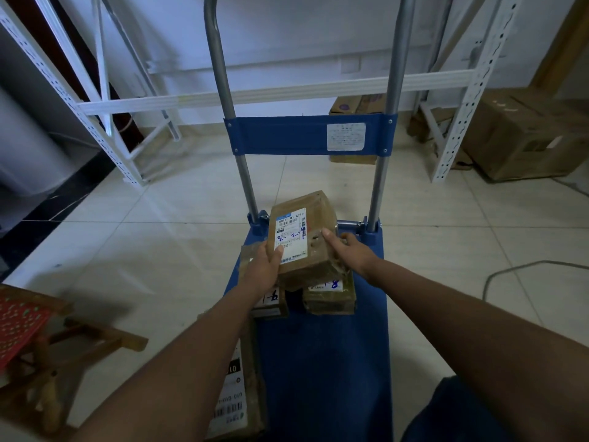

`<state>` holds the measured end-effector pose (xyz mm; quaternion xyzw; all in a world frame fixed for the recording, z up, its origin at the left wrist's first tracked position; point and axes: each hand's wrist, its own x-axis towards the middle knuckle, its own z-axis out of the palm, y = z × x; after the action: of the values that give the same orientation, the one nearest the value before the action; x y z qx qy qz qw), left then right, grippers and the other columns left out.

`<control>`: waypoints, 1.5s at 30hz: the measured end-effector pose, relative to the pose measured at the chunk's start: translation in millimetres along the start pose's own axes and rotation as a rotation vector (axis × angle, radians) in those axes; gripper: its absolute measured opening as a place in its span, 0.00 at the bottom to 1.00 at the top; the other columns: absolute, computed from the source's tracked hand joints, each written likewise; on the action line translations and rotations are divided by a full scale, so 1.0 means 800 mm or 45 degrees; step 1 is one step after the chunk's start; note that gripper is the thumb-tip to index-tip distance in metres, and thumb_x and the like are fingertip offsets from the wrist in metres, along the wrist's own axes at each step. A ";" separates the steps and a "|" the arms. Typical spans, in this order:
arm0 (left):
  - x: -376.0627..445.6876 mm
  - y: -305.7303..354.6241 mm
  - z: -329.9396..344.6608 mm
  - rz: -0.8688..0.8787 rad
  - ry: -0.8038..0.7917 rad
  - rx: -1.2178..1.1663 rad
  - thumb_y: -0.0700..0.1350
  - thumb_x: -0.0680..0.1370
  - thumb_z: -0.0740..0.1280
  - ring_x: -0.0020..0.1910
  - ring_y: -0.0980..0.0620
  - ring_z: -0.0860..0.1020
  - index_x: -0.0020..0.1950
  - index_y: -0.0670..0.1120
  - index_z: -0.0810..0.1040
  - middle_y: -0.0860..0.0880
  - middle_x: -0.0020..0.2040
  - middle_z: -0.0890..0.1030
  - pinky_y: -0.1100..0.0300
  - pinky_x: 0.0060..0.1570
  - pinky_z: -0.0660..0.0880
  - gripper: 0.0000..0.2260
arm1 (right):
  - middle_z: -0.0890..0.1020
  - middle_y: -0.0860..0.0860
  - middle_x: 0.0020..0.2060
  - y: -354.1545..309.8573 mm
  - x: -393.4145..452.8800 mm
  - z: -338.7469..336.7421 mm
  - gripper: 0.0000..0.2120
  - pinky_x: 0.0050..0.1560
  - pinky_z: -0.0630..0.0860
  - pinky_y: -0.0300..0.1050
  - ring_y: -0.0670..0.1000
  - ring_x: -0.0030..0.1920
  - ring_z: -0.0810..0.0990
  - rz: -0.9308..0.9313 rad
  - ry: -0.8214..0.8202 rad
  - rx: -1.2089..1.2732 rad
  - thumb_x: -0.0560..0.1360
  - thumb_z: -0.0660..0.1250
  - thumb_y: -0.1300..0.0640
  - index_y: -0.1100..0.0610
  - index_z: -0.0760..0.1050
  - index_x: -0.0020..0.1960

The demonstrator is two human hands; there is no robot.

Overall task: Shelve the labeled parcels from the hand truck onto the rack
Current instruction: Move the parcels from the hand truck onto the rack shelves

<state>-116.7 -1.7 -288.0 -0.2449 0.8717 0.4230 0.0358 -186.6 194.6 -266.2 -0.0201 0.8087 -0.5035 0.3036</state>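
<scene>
hand truck (322,346), parcels aboard, hands (263,269) lifting one (302,237)

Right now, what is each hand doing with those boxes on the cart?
Left hand: grips the left side of the labeled parcel, thumb on its label.
Right hand: holds the same parcel's right side, thumb on top.

Floor (159,237): glossy cream tiles, thin dark grout lines, black border strip (47,205) along the left. Back wall (287,33): plain white, in dim bluish light. Grey curved surface (25,129) far left, blurred, can't tell what it is. Brown cardboard cartons (522,135) on the floor at right, another carton (357,106) near the wall. Wooden stool (63,346) with a red patterned top, lower left. Grey cable (522,269) loops across the tiles at right.
</scene>
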 end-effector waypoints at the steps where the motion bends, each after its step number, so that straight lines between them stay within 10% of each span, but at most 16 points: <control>1: -0.002 0.001 -0.002 -0.006 0.000 0.005 0.56 0.83 0.54 0.56 0.49 0.78 0.73 0.48 0.63 0.46 0.63 0.77 0.58 0.49 0.76 0.21 | 0.73 0.58 0.69 0.000 0.001 0.002 0.48 0.68 0.70 0.60 0.61 0.66 0.74 0.008 -0.017 0.026 0.68 0.56 0.22 0.54 0.59 0.76; 26: -0.024 0.020 -0.064 0.013 -0.121 0.145 0.54 0.84 0.52 0.60 0.46 0.75 0.72 0.45 0.66 0.43 0.67 0.75 0.56 0.54 0.70 0.20 | 0.72 0.58 0.68 -0.035 -0.030 0.018 0.38 0.64 0.73 0.54 0.60 0.65 0.73 0.004 0.097 -0.053 0.76 0.57 0.31 0.56 0.58 0.76; 45: -0.188 0.255 -0.351 -0.126 -0.232 0.123 0.51 0.85 0.52 0.61 0.44 0.73 0.70 0.39 0.68 0.42 0.62 0.74 0.58 0.55 0.68 0.20 | 0.74 0.58 0.67 -0.360 -0.270 -0.053 0.37 0.56 0.73 0.47 0.58 0.61 0.76 0.087 0.085 -0.189 0.77 0.55 0.32 0.56 0.58 0.75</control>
<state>-37.7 -47.7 78.9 -0.2462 0.8709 0.3989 0.1474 -110.6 160.1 86.7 0.0018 0.8535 -0.4321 0.2912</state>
